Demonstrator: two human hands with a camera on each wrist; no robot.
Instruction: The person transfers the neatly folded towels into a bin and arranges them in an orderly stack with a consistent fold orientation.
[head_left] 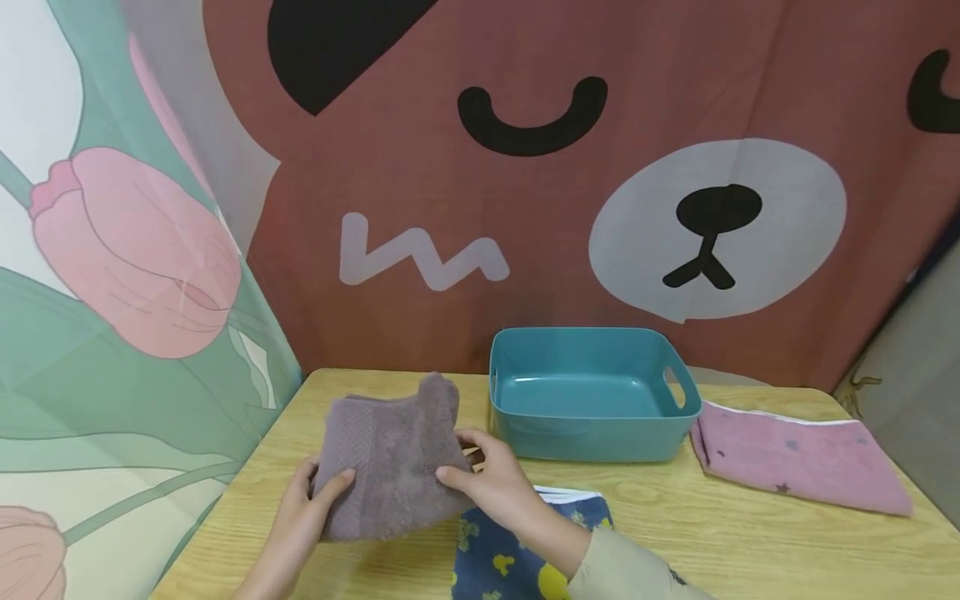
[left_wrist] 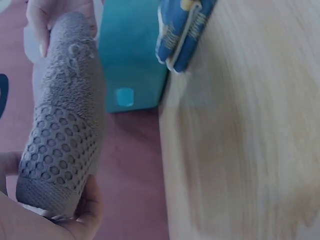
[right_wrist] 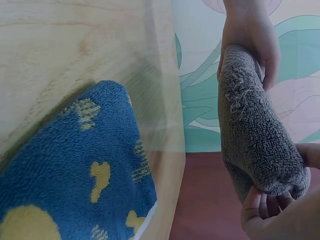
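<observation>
Aloft over a wood-grain table [head_left: 787, 550], a folded mauve-gray towel [head_left: 397, 475] stretches between a person's left hand [head_left: 298, 504], which grips one end between thumb and fingers, and right hand [head_left: 495, 479], which pinches the other. Below, a navy towel with yellow figures [head_left: 480, 560] (partly hidden by the right forearm [head_left: 553, 535]) lies near a teal basket [head_left: 592, 438], while a folded pink towel [head_left: 806, 467] rests just beside the basket's right end.

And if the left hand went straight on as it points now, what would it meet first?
The left hand would first meet the folded mauve terry towel it grips; beyond, perhaps the brown printed cloth backdrop, but depth is unclear.
</observation>
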